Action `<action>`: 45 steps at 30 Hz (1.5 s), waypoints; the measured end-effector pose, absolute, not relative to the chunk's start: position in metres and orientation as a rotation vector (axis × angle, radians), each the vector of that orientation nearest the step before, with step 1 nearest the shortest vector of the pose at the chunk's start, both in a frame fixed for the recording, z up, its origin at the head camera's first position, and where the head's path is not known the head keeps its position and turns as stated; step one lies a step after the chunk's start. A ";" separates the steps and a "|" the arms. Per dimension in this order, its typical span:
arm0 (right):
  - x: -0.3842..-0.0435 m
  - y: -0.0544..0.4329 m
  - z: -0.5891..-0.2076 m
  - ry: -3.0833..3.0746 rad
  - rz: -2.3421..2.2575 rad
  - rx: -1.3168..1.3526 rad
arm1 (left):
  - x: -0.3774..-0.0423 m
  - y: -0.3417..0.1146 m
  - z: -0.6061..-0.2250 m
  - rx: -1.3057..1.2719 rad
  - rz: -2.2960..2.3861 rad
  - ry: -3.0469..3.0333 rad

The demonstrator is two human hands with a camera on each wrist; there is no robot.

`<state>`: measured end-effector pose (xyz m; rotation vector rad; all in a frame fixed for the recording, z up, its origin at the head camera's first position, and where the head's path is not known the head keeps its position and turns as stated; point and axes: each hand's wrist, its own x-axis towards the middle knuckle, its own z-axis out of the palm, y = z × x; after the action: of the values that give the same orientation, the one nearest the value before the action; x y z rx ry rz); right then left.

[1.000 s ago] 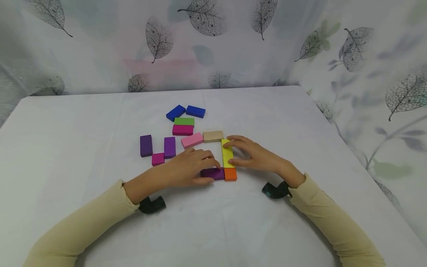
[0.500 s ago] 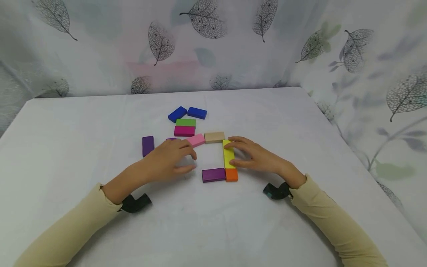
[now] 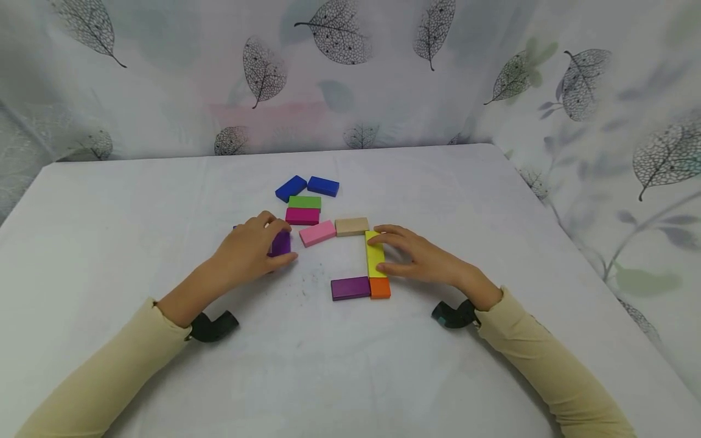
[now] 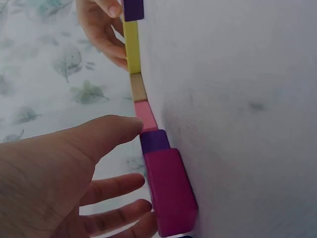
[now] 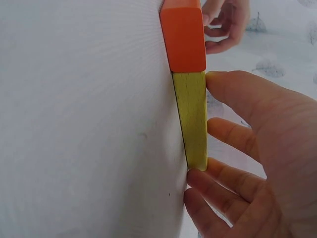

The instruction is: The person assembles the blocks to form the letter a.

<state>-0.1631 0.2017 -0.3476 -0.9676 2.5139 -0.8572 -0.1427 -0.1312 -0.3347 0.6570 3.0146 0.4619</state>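
Note:
My left hand (image 3: 246, 249) hovers around the upright-lying violet block (image 3: 281, 243) left of centre, thumb and fingers spread. In the left wrist view, its thumb passes over the violet block (image 4: 155, 141) and a magenta block (image 4: 172, 191) lies beside its fingers. That magenta block is hidden under the hand in the head view. My right hand (image 3: 424, 255) rests on the long yellow block (image 3: 375, 258), its thumb near the end against the orange block (image 3: 380, 288). The right wrist view has its fingertips along the yellow block's (image 5: 192, 119) upper edge and far end.
A purple block (image 3: 350, 288) abuts the orange one. Pink (image 3: 317, 233) and tan (image 3: 352, 227) blocks run to the yellow block's far end. Magenta (image 3: 302, 216), green (image 3: 305, 202) and two blue blocks (image 3: 323, 186) lie farther back. The white table (image 3: 427, 170) meets a leaf-patterned curtain (image 3: 181, 73).
My left hand has left the purple block beside the orange one and moved leftward to the violet block. My right hand stays on the yellow block.

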 end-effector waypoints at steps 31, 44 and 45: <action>-0.164 0.201 -0.348 2.512 -0.854 -0.971 | -0.119 -0.136 -0.338 0.841 0.577 2.888; -0.164 0.200 -0.346 2.504 -0.863 -0.959 | -0.114 -0.135 -0.339 1.053 0.670 2.771; -0.164 0.200 -0.346 2.504 -0.864 -0.954 | -0.114 -0.135 -0.339 1.064 0.675 2.755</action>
<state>-0.1637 0.1996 -0.3463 -0.9541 2.5037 -0.8643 -0.1140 -0.1352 -0.3394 1.0636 2.7550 0.6749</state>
